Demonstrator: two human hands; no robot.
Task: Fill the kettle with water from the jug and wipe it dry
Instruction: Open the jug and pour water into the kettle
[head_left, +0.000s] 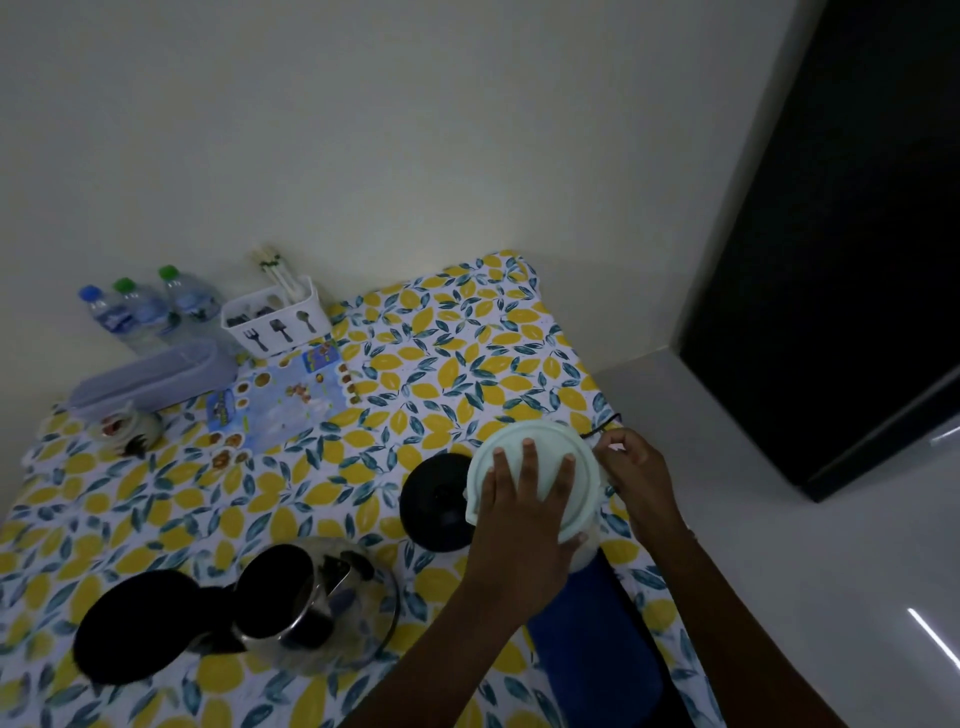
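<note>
A: Kettle (291, 597) is sitting open at the near left of the surface (322, 499), lid up.

B: Left hand (524, 519) is pressing flat, fingers spread, on the jug's lid (540, 462); right hand (636, 467) is pinching at its rim.

A: I'd be bracing the jug (587, 551) while loosening.

B: Edge is running close on the right; open room is lying between jug and kettle, bottles (140, 312) far back.

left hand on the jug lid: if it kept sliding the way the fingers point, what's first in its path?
The left hand points away across the jug lid. Past the lid's far rim, only bare lemon-print tablecloth, then the wall; depth is unclear.
</note>
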